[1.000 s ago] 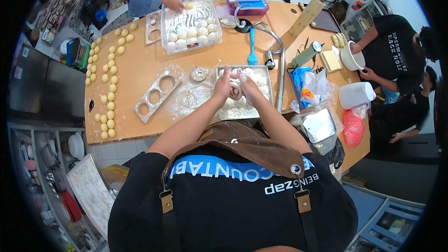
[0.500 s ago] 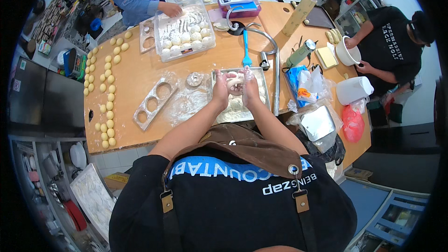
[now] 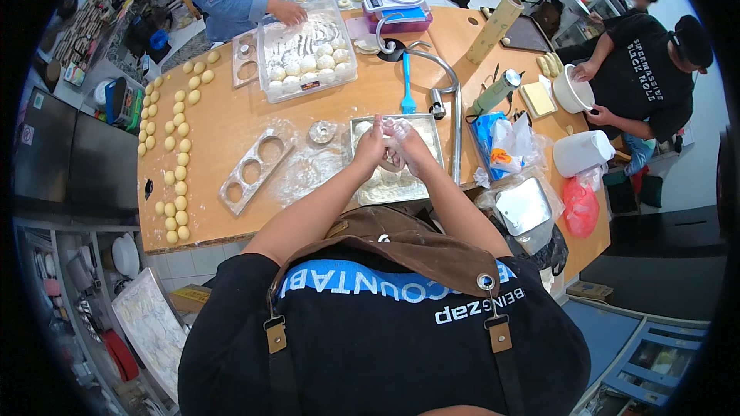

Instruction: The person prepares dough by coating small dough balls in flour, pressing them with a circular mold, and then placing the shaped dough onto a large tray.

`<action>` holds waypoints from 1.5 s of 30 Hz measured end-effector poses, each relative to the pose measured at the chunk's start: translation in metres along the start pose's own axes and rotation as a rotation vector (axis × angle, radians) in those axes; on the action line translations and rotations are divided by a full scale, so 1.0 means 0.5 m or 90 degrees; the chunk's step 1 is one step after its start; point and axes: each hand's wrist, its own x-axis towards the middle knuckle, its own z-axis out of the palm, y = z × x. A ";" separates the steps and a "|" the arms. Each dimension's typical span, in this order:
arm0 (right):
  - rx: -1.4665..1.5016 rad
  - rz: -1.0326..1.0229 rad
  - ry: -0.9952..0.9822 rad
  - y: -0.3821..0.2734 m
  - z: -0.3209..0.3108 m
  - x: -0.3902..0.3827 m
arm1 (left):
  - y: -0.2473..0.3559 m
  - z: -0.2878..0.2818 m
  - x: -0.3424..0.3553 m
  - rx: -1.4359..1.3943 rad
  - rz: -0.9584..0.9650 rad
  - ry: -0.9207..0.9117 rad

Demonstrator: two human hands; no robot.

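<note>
My left hand (image 3: pixel 371 146) and my right hand (image 3: pixel 412 148) are cupped together, dusted with flour. A soft piece of pale dough (image 3: pixel 393 160) is held between them, mostly hidden by the fingers and palms. Beneath them lies a rectangular metal tray (image 3: pixel 440 146) with floury dough pieces inside, some covered by my hands. Left of the tray, a round metal cutter (image 3: pixel 321 132) sits on a floured patch of table (image 3: pixel 301 173). A plate with round holes (image 3: pixel 255 169) is beside that patch.
Rows of dough balls (image 3: pixel 182 159) line the table's left side. A co-worker's hand (image 3: pixel 288 12) is over a clear box (image 3: pixel 356 77) of dough balls. A metal dough hook (image 3: pixel 456 139), blue brush (image 3: pixel 407 92) and green bottle (image 3: pixel 493 92) stand right; another person holds a white bowl (image 3: pixel 573 98).
My hands have closed further over the dough, the right one folding across its top. The co-worker's hand has risen slightly over the clear box. Another person has come into view at the far right.
</note>
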 end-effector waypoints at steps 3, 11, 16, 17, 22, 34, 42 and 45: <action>0.143 -0.058 0.139 0.002 0.031 -0.001 | -0.006 0.026 -0.005 -0.241 0.071 0.052; 0.135 -0.015 0.059 0.008 -0.011 0.023 | 0.012 0.029 0.007 -0.236 0.051 0.016; 0.063 -0.062 0.047 0.023 -0.026 0.044 | 0.005 0.011 0.042 -0.180 0.080 -0.034; 0.076 -0.019 0.006 0.004 -0.035 0.025 | 0.006 0.010 0.046 -0.048 0.069 -0.041; 0.172 -0.078 0.151 0.000 -0.031 0.022 | 0.014 0.070 0.015 -0.338 0.100 0.065; 0.042 -0.074 0.052 0.011 -0.032 0.060 | -0.012 0.020 0.019 -0.290 0.049 0.086; -0.061 -0.150 0.040 0.037 0.205 0.094 | -0.014 -0.138 -0.045 -0.455 0.162 0.257; -0.160 -0.150 -0.153 0.075 0.292 0.119 | 0.002 -0.242 -0.140 -0.291 0.151 0.306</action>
